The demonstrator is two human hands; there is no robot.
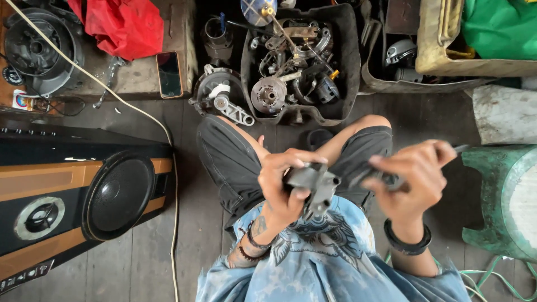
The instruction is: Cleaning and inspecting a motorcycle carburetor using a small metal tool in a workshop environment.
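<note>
My left hand (285, 187) grips a small grey metal engine part (314, 184) over my lap. My right hand (414, 176) is closed on a dark hand tool (391, 180) whose working end points toward the metal part; its other end sticks out past my fingers at the upper right (460, 149). Both hands hover above my knees, and I sit with dark shorts and a blue patterned shirt below them.
A black tub (349, 67) of greasy metal parts stands ahead of my knees, with a round housing (219, 95) beside it. A large speaker (78, 196) lies at the left, a phone (169, 74) and red cloth (123, 25) on a board. A green stool (503, 201) is at the right.
</note>
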